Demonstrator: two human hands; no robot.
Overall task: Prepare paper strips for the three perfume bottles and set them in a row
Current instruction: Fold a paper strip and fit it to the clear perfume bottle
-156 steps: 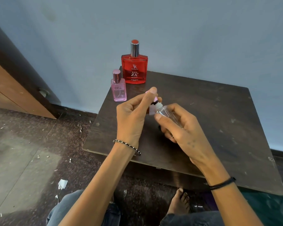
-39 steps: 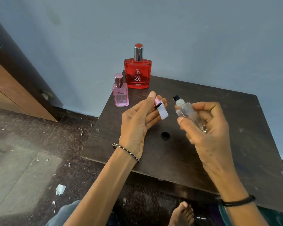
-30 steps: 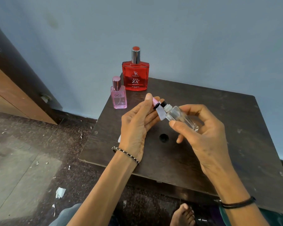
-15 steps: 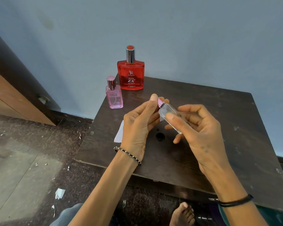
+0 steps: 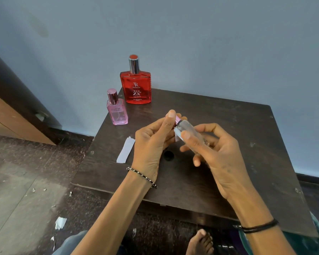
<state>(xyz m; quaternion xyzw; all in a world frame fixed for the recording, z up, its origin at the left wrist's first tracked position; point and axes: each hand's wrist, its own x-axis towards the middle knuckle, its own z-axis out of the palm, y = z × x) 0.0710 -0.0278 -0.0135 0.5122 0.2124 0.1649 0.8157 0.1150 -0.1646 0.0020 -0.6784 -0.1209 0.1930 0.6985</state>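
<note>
The right hand (image 5: 215,153) grips a small clear bottle (image 5: 187,132) tilted toward the left hand (image 5: 153,142), whose thumb and fingers pinch a pink cap (image 5: 177,120) at the bottle's neck, with a bit of white paper just visible beneath. Left of the left hand, a paper strip (image 5: 125,150) lies flat on the dark table (image 5: 247,137). Beyond the left hand stand a pink bottle (image 5: 117,110) and, farther back, a red bottle (image 5: 136,85), close together. A black round spot on the table sits under the hands.
</note>
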